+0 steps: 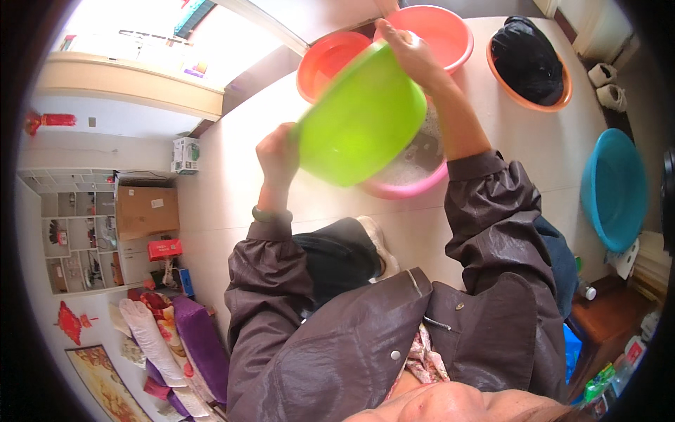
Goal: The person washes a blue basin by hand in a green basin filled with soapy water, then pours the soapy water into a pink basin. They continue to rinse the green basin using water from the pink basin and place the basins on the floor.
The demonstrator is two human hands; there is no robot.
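Note:
Both my hands hold up a lime-green plastic basin (358, 121), tilted with its outside towards me. My left hand (278, 153) grips its near left rim, and my right hand (414, 55) grips the far right rim. What the basin holds, if anything, is hidden. Partly behind it on the floor stands a pink basin (403, 191) with greyish, sudsy water (424, 150). Beyond are an orange-red basin (329, 55) and a coral-pink basin (448, 37), both partly covered by the green one and my right hand.
An orange basin (564, 100) at the far right holds black cloth (527, 63). A teal basin (614, 190) leans near the right wall, with shoes (609, 87) beyond it. A brown wooden stool or cabinet (606, 311) is at lower right. Cartons (147, 211) and a purple cushion (198, 343) lie left.

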